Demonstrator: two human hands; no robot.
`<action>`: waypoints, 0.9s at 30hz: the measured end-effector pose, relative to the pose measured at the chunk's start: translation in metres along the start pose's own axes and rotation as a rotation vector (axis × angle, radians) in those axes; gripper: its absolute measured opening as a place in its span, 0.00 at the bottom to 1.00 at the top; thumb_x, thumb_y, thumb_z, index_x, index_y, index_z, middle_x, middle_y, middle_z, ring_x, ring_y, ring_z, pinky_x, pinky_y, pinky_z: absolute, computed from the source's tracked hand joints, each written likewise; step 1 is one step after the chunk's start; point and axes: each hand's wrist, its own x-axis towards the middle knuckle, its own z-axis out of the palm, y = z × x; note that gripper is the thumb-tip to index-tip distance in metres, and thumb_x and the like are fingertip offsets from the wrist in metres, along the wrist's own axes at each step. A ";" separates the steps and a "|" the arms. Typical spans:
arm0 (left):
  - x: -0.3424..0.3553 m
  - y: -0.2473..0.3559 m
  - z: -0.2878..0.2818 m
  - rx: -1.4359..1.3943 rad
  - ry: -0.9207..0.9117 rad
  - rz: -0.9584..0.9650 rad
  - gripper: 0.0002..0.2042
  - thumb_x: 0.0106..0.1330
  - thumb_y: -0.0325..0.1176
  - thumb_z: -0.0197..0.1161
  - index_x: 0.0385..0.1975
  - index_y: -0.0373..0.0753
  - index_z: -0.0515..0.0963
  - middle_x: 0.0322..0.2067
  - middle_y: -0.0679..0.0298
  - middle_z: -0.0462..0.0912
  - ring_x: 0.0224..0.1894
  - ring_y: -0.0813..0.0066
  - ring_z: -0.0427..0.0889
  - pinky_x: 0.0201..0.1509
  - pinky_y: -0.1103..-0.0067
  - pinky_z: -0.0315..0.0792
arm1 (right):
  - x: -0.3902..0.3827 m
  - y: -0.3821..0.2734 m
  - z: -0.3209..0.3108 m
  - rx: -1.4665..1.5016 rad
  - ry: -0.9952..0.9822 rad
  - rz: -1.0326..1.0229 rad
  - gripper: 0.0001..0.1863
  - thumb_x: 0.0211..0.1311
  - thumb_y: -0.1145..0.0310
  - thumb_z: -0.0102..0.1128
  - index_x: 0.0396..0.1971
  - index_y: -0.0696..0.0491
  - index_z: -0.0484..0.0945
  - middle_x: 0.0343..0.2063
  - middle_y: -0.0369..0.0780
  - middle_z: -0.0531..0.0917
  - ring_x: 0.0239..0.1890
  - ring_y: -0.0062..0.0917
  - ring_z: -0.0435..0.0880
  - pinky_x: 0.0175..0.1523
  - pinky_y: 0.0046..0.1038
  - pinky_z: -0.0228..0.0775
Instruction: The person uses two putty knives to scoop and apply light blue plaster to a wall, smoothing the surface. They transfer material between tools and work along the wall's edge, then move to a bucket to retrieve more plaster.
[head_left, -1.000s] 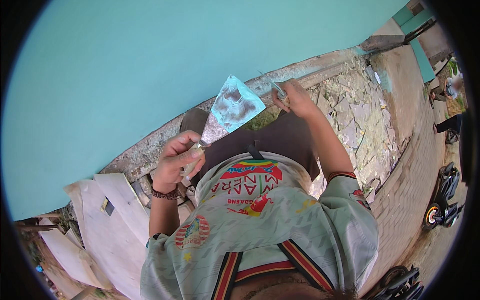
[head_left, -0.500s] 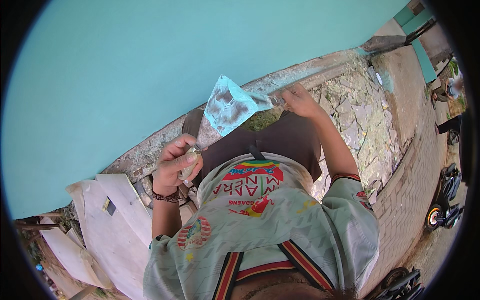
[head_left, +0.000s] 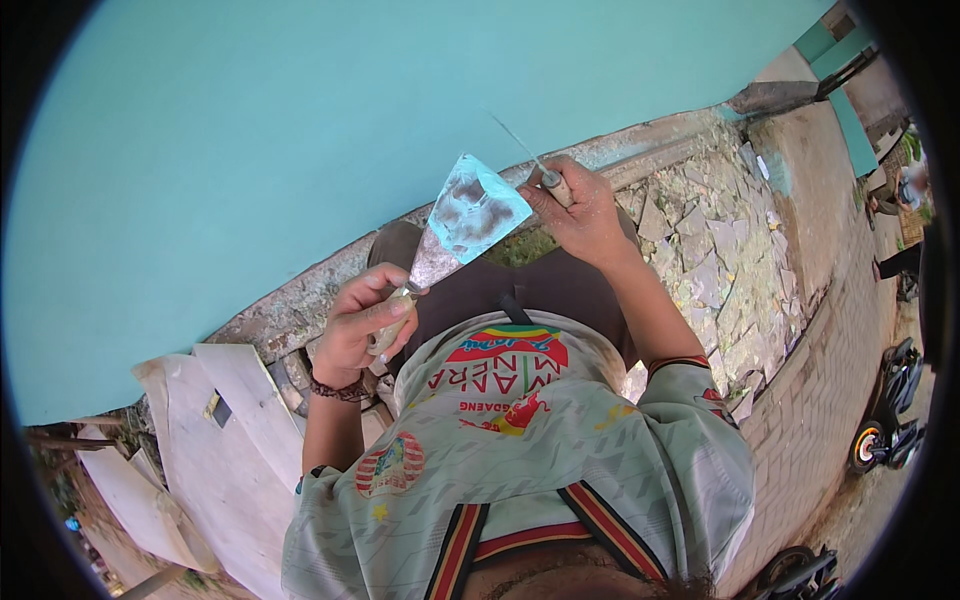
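Note:
My left hand (head_left: 352, 325) grips the handle of a wide putty knife (head_left: 430, 262), whose blade points up and right, smeared with pale blue paste (head_left: 478, 205) with dark patches. Just right of that blade, my right hand (head_left: 590, 222) is closed on the wooden handle of a second putty knife (head_left: 558, 188); its thin blade is seen nearly edge-on, pointing up-left toward the turquoise wall (head_left: 260, 130). My dark trousered legs (head_left: 462, 300) are bent beneath both hands.
Broken grey tiles (head_left: 710, 250) cover ground at the wall's foot (head_left: 260, 320). Large pale sheets (head_left: 210, 440) lie at lower left. Paving (head_left: 790, 400) runs to the right, with parked motorbikes (head_left: 888, 400) and another person (head_left: 908, 185) at the far right.
Half a second ago the second knife met the pasted blade; now it is raised edge-on, apart in the picture. My right hand has shifted slightly left. My left hand has barely moved.

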 end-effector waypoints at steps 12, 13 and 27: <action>-0.009 -0.002 -0.015 0.119 0.037 0.022 0.14 0.60 0.30 0.58 0.42 0.30 0.69 0.17 0.55 0.75 0.09 0.78 0.67 0.10 0.84 0.58 | 0.002 0.040 -0.007 -0.278 -0.038 -0.218 0.10 0.41 0.79 0.59 0.28 0.55 0.75 0.24 0.43 0.77 0.27 0.40 0.78 0.31 0.32 0.69; -0.009 0.001 -0.014 0.074 0.025 0.034 0.12 0.61 0.29 0.57 0.42 0.31 0.69 0.19 0.57 0.75 0.10 0.79 0.66 0.11 0.85 0.57 | 0.001 0.042 -0.011 -0.313 -0.028 -0.193 0.10 0.41 0.79 0.59 0.28 0.54 0.75 0.24 0.43 0.77 0.27 0.40 0.78 0.31 0.32 0.69; -0.005 0.022 -0.010 0.090 0.159 0.302 0.09 0.65 0.25 0.54 0.44 0.38 0.69 0.20 0.60 0.75 0.15 0.80 0.69 0.15 0.85 0.59 | -0.002 0.035 -0.011 -0.405 0.021 0.040 0.08 0.51 0.71 0.57 0.32 0.55 0.75 0.25 0.44 0.77 0.26 0.41 0.76 0.31 0.35 0.68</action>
